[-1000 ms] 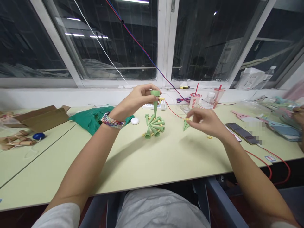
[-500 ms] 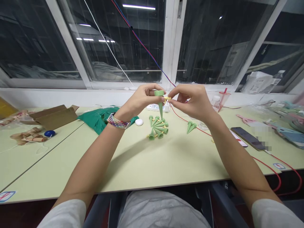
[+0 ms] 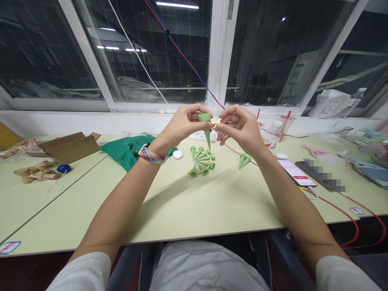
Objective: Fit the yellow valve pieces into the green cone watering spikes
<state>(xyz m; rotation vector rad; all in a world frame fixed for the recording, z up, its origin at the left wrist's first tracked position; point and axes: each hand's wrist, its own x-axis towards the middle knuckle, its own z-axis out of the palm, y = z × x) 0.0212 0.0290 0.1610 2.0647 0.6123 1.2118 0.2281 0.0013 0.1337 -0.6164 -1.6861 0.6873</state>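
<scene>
Pinched upright in my left hand (image 3: pixel 189 121) is a green plant watering spike (image 3: pixel 208 137), its wide cup end up and its point down. A small yellow valve (image 3: pixel 216 122) sticks out sideways from it. My right hand (image 3: pixel 239 125) has its thumb and index finger at the valve's outer end, the other fingers fanned out behind. Below the hands, several green watering spikes (image 3: pixel 199 165) with yellow valves lie in a fan, points together. Two more green spikes (image 3: pixel 244 161) lie side by side to the right.
On the left are a green plastic bag (image 3: pixel 121 151), a cardboard box (image 3: pixel 68 148) and wooden pieces with a blue ball (image 3: pixel 63 169). A white round case (image 3: pixel 178 154) lies near the bag. Two phones (image 3: pixel 297 173) with red cables lie right, near a clear bottle (image 3: pixel 275 132).
My right hand's fingers have spread and shifted slightly around the yellow valve. The held spike has moved a little to the right. More of the phone shows beside my right forearm.
</scene>
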